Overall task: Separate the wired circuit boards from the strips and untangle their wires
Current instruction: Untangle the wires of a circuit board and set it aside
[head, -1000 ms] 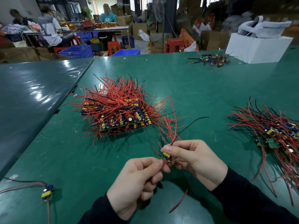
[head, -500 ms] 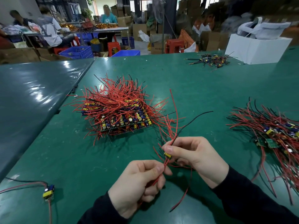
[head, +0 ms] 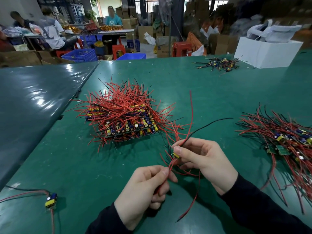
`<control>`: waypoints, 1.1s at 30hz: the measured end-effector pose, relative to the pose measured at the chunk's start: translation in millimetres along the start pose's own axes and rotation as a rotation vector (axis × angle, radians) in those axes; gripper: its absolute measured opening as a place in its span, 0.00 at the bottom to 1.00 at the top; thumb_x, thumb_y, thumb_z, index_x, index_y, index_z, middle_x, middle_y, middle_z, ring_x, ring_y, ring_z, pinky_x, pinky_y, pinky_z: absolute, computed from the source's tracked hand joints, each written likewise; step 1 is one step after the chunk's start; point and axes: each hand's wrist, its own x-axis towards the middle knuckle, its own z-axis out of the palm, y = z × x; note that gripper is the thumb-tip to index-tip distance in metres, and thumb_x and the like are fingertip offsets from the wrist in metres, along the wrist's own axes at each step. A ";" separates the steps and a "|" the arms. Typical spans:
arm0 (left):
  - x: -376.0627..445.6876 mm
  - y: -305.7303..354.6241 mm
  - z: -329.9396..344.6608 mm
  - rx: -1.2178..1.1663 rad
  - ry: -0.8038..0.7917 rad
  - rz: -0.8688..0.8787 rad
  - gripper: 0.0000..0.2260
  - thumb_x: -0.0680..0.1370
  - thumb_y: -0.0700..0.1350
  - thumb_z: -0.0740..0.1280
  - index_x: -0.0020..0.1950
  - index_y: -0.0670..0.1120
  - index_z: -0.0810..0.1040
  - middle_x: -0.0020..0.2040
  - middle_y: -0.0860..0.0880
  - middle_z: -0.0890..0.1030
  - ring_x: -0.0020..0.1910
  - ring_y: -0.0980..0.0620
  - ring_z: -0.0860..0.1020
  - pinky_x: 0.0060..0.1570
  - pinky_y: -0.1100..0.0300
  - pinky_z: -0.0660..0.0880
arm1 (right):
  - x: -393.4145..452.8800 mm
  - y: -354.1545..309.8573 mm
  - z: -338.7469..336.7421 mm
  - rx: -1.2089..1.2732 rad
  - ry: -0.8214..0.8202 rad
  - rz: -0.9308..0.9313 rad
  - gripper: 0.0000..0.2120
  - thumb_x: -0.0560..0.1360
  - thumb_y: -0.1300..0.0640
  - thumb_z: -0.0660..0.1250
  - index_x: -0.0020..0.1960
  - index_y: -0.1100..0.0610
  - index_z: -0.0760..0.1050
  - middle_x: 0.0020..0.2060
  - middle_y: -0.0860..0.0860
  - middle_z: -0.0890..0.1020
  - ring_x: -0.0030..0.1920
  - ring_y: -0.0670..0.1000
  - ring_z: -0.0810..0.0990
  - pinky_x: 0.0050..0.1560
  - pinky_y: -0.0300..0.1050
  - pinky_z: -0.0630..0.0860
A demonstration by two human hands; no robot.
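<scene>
Right hand [head: 204,159] pinches one small yellow-topped circuit board [head: 176,155] above the green mat [head: 211,92]; left hand [head: 145,191] grips its red wires [head: 170,168] just below; hands close together. Risk, my read: pulling hard while the leads are still crossed could tear a solder joint; loose wires may snag. Count: one big stack of wired strips [head: 125,119], one loose pile at right [head: 287,141], one small far pile [head: 219,64], one single board at left [head: 50,200].
</scene>
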 end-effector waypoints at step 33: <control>-0.2 4.7 -11.4 0.051 -0.339 -0.015 0.06 0.73 0.40 0.67 0.42 0.39 0.84 0.31 0.44 0.81 0.27 0.53 0.79 0.29 0.67 0.73 | -4.3 -10.4 -2.8 0.175 -0.157 0.133 0.09 0.59 0.54 0.75 0.37 0.58 0.83 0.32 0.56 0.83 0.34 0.53 0.84 0.30 0.36 0.76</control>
